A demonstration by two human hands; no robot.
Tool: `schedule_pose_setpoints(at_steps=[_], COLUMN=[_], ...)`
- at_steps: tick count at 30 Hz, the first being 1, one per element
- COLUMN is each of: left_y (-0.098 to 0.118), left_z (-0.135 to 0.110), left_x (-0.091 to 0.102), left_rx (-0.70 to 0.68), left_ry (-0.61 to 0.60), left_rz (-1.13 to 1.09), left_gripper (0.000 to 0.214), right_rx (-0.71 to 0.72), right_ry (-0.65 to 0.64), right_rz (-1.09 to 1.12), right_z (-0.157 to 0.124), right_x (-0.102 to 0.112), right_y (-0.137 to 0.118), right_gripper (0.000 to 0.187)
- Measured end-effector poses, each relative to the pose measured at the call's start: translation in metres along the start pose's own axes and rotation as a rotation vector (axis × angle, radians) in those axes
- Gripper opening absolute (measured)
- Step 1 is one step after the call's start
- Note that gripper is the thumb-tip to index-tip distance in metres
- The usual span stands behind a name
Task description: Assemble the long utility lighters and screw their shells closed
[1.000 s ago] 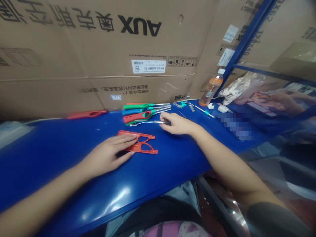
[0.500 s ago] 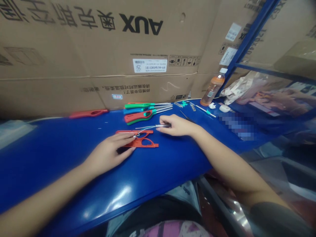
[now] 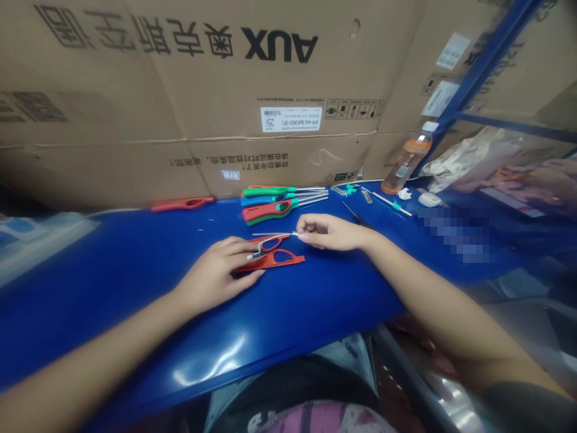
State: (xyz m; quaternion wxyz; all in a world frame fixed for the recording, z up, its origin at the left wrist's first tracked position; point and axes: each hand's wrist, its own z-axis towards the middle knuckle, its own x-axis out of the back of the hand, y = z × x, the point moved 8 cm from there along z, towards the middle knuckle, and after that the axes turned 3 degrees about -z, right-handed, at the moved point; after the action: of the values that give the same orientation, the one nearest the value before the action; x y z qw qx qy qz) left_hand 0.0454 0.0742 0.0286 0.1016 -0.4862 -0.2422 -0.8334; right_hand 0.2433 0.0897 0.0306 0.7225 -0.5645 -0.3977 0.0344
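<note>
My left hand (image 3: 219, 267) lies over two red lighter casing halves (image 3: 291, 260) on the blue table, its thumb at the near side and its fingers across the far side. The handle loops of both halves show to the right; their left ends are hidden under the hand. My right hand (image 3: 331, 231) is closed in a pinch on a thin metal rod (image 3: 273, 234) just above the casing. A pale wire (image 3: 267, 240) runs from the pinch toward a small white end by my left fingertips. What else sits inside the right fingers is hidden.
Behind my hands lie several assembled lighters (image 3: 268, 211). A red lighter handle (image 3: 180, 205) is further left. A screwdriver (image 3: 358, 218), small green and metal parts (image 3: 349, 190), a metal tube (image 3: 392, 203) and a drink bottle (image 3: 408, 157) are to the right. A cardboard wall (image 3: 202, 84) stands behind.
The view has shifted, so everything sits further right in the picture. My right fingers have changed their grip on the rod, and the dark part seen in them is now hidden.
</note>
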Motion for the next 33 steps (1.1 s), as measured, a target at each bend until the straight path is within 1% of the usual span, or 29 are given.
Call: schedule_pose_setpoints(at_steps=[3,8,12,16,19,21,24,27,30,33], left_y=[0.0,0.002,0.004,0.005,0.006,0.008,0.016,0.021,0.022,0.022], left_z=[0.0,-0.002,-0.001,-0.001,-0.003,-0.005,-0.005,-0.004,-0.005,-0.006], left_x=[0.0,0.003,0.007,0.016,0.026,0.029,0.028,0.026,0.027,0.027], left_rx=[-0.011,-0.026,-0.036,0.004,0.058,0.066,-0.003,-0.077,-0.11,-0.112], left_ry=[-0.004,0.036,0.07,0.154,0.23,0.258,0.246,0.238,0.262,0.276], left_rz=[0.019,0.032,0.034,-0.007,0.011,0.029,0.037,0.035,0.019,0.0], left_gripper=[0.026,0.022,0.026,0.029,0.025,0.026,0.028,0.022,0.019,0.017], right_rx=[-0.045,-0.051,-0.067,-0.045,-0.051,-0.067,-0.077,-0.066,-0.061,-0.051], right_ry=[-0.028,-0.039,-0.059,-0.08,-0.093,-0.11,-0.129,-0.128,-0.127,-0.131], right_rz=[0.026,0.007,-0.001,-0.024,-0.032,-0.034,-0.062,-0.118,-0.113,-0.113], right_z=[-0.002,-0.002,-0.001,-0.001,-0.001,-0.001,-0.001,0.0,0.0,-0.001], right_x=[-0.002,-0.004,-0.005,-0.007,-0.008,-0.009,-0.011,-0.011,-0.012,-0.013], right_y=[0.002,0.002,0.004,0.001,0.002,0.003,0.004,0.003,0.003,0.002], right_gripper=[0.031,0.034,0.036,0.037,0.037,0.037,0.036,0.032,0.031,0.032])
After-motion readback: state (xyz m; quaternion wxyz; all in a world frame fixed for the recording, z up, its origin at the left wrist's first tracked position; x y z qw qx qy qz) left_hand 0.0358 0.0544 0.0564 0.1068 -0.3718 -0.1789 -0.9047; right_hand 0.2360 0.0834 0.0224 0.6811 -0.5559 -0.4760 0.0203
